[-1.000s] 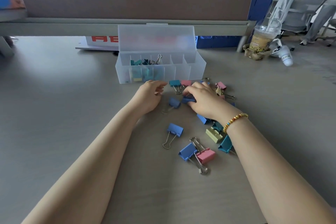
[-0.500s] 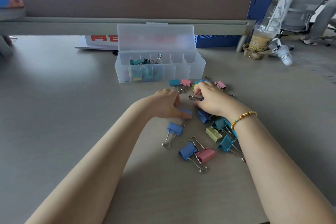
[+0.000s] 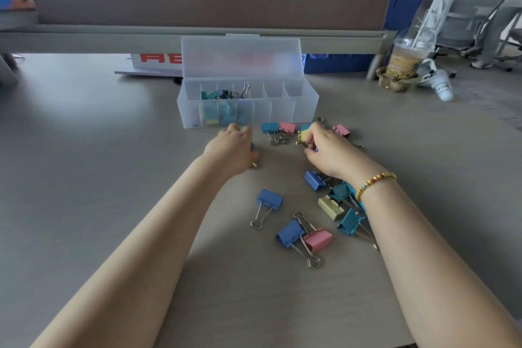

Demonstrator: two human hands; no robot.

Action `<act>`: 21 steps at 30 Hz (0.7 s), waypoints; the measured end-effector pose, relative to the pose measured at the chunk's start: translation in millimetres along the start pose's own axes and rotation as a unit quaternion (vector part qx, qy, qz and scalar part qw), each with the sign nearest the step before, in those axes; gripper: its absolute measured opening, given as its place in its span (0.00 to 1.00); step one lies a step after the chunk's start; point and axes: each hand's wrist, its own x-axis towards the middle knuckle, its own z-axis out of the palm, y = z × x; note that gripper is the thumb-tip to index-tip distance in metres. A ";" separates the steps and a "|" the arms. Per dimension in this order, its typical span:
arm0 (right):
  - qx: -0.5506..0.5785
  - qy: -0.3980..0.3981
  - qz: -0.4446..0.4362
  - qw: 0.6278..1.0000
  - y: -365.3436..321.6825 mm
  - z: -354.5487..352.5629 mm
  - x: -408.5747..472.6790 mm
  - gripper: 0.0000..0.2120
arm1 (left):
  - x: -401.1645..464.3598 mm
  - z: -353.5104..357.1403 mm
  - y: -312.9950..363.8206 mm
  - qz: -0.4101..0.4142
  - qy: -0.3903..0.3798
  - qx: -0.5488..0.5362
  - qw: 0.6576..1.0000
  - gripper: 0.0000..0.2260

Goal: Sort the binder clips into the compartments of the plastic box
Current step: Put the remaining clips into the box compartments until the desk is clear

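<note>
Both hands — left [image 3: 231, 147], right [image 3: 329, 150] — grip binder clips [image 3: 291, 236] before the open plastic box [image 3: 306, 109].

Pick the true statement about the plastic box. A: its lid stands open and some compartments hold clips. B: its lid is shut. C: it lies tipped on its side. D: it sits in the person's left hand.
A: the plastic box has its lid raised behind it, and binder clips lie in its left-middle compartments.

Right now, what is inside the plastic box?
The plastic box holds binder clips in its left-middle compartments, mostly teal, with yellow and blue showing through the frosted front and one wire handle sticking up. The right compartments look empty. The frosted walls blur an exact count.
</note>
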 end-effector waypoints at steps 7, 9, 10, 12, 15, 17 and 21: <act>0.033 0.014 -0.013 0.999 -3.6 1.0 -0.5 0.07 | -5.8 -26.9 -16.1 0.133 -0.165 -0.022 0.977 0.20; 0.040 0.017 -0.018 0.999 -5.6 1.9 -1.3 0.05 | -0.8 -24.3 -20.4 0.122 -0.121 0.006 0.985 0.17; 0.043 0.019 -0.021 0.999 -6.2 2.1 -1.4 0.04 | 2.2 -21.6 -22.1 0.117 -0.103 0.016 0.988 0.15; 0.048 0.024 -0.022 0.998 -6.7 2.0 -1.5 0.04 | 5.0 -18.2 -21.8 0.102 -0.088 0.020 0.991 0.12; 0.055 0.030 -0.022 0.998 -7.6 2.6 -0.9 0.05 | 4.3 -15.2 -18.9 0.080 -0.098 0.009 0.992 0.13; 0.058 0.031 -0.025 0.998 -9.3 3.6 -0.7 0.05 | 2.6 -13.2 -18.0 0.084 -0.108 -0.004 0.991 0.11; 0.099 0.041 -0.023 0.994 -11.8 2.8 -1.1 0.04 | 3.0 -13.5 -16.7 0.094 -0.088 -0.007 0.992 0.09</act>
